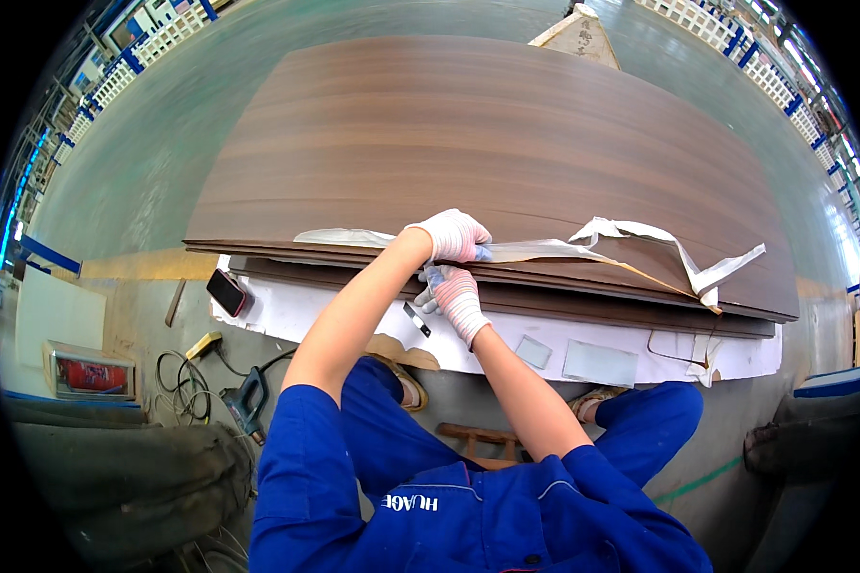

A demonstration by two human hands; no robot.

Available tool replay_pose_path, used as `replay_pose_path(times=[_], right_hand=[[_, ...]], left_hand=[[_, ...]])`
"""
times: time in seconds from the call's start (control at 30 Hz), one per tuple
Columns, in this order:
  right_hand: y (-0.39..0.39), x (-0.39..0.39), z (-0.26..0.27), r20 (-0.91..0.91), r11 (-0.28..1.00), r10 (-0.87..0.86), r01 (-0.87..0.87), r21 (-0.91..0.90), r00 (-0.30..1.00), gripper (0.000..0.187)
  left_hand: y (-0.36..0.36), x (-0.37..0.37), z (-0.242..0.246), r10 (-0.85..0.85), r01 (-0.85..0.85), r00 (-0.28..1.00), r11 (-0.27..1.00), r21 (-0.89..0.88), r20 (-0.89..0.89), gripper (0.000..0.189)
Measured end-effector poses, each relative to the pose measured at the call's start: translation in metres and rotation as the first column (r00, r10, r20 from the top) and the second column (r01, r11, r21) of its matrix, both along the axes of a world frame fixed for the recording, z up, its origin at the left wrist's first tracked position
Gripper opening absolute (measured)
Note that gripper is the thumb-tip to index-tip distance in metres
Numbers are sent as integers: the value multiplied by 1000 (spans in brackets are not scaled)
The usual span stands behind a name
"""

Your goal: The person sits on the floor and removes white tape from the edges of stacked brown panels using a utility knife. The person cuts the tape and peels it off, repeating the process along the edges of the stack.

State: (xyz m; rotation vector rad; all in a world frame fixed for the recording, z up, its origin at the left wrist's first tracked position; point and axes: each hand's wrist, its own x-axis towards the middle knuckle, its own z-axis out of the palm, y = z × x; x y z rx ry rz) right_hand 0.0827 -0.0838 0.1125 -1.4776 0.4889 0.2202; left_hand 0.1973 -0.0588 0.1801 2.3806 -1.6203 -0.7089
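Observation:
A wide brown wood-grain panel (pixel 487 143) lies before me, its near edge towards me. My left hand (pixel 456 236), in a white and pink striped knit glove, is bent over this edge, fingertips against a strip of white film (pixel 537 250). Just below the edge is my gloved right hand (pixel 459 297), its fingers bent close beneath the left one. Whether either hand pinches anything is hidden. The loose end of the film curls up over the panel at the right. A thin yellowish-brown edge strip (pixel 656 281) hangs off beside it. Further brown panels (pixel 315 273) lie underneath.
White sheeting (pixel 502 312) under the stack carries a small black-and-silver tool (pixel 417 320), a phone (pixel 226 292) and two grey sheet pieces (pixel 600 363). A heat gun (pixel 247 402), coiled cable (pixel 186 390) and a boxed fire extinguisher (pixel 93 375) are at left. A wooden stool (pixel 491 438) is below me.

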Motion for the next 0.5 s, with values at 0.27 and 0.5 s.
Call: replay_pose_path(times=[0.27, 0.5], right_hand=[[12, 8, 5, -52, 957, 157, -165, -239, 986, 31], [10, 7, -4, -15, 998, 46, -47, -48, 999, 36]], left_hand=[[3, -25, 19, 42, -46, 966, 999, 11, 257, 35], [119, 18, 21, 414, -373, 878, 906, -199, 241, 71]])
